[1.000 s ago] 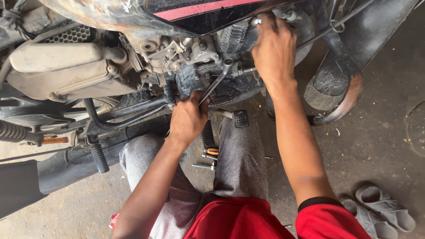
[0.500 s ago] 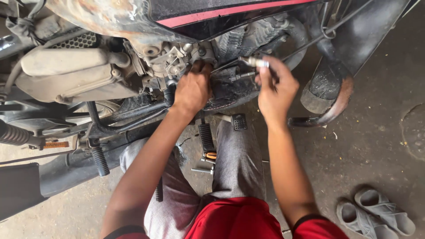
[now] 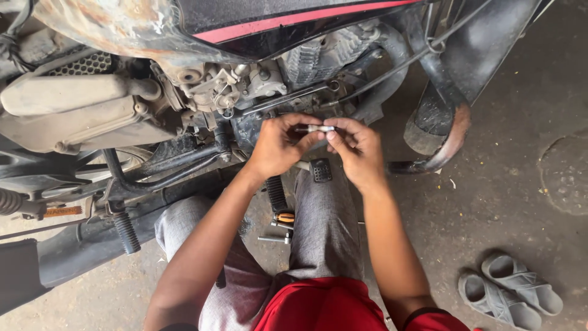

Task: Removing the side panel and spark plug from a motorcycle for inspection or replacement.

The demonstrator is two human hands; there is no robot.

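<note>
A stained concrete floor (image 3: 508, 202) runs under me, and the motorcycle engine (image 3: 257, 92) fills the view ahead, with its dusty side cover (image 3: 79, 113) off to my left and a black tank with a red stripe (image 3: 294, 21) above. I am crouched low with my knees in grey trousers (image 3: 324, 227), close enough to bring both hands together just in front of the engine. My left hand (image 3: 278, 147) and my right hand (image 3: 358, 150) meet on a small metal part (image 3: 315, 129), a short silvery piece held level between them; each grip is closed on one end of it by the fingertips, which seems a way to keep so small a thing from dropping while I look it over or turn it. It sits in the air, clear of the engine, just above the footpeg (image 3: 320, 170). A screwdriver with an orange handle (image 3: 283, 217) and a metal bolt or rod (image 3: 272, 239) lie on the floor between my legs, within easy reach. A pair of grey sandals (image 3: 508, 297) rests to my right, well apart from the work. What exactly the part is, I cannot tell.
</note>
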